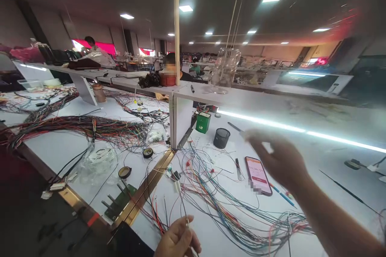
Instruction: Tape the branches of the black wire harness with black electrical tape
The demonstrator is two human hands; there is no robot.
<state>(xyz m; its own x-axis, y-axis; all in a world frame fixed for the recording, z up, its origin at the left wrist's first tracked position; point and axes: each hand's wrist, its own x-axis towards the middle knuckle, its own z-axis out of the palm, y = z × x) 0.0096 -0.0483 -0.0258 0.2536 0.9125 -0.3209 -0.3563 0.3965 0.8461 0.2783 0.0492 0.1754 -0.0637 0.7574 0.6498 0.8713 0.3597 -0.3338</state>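
Observation:
My left hand is low in the middle of the head view, its thumb and fingers pinched on a thin wire. That wire runs up towards a small white connector. My right hand reaches over the table and is blurred by motion. A slim dark tool sticks out from its fingertips; its exact kind is not clear. Beneath my right wrist lies a phone with a lit screen. Left of the phone is a small dark-handled blade-like tool. A wire bundle spreads between my hands.
A black mesh cup and a green box stand behind the wires. A divider and a lit shelf bound the bench. Tape rolls, a pronged green board and a thick cable bundle lie left. People sit beyond.

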